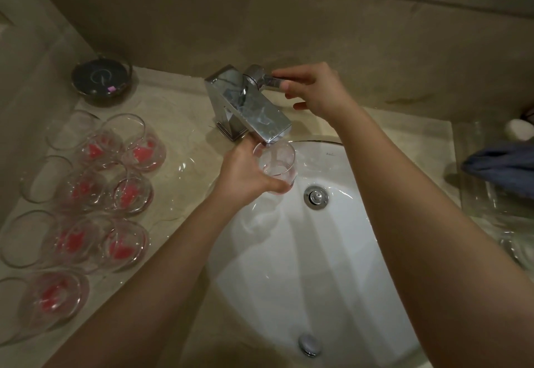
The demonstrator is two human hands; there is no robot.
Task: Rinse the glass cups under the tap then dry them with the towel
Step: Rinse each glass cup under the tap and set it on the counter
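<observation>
The left hand grips a glass cup mouth-up directly beneath the tap spout, while the right hand pinches its lever.

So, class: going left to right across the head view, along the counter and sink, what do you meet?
Glass cups with red bottoms → left hand holding a cup under the tap → sink drain → dark towel.

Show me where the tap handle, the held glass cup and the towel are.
tap handle [270, 80], head view, on its chrome lever.
glass cup [278, 162], head view, on its inside wall.
towel [502, 162], head view, on its blue folds.
</observation>
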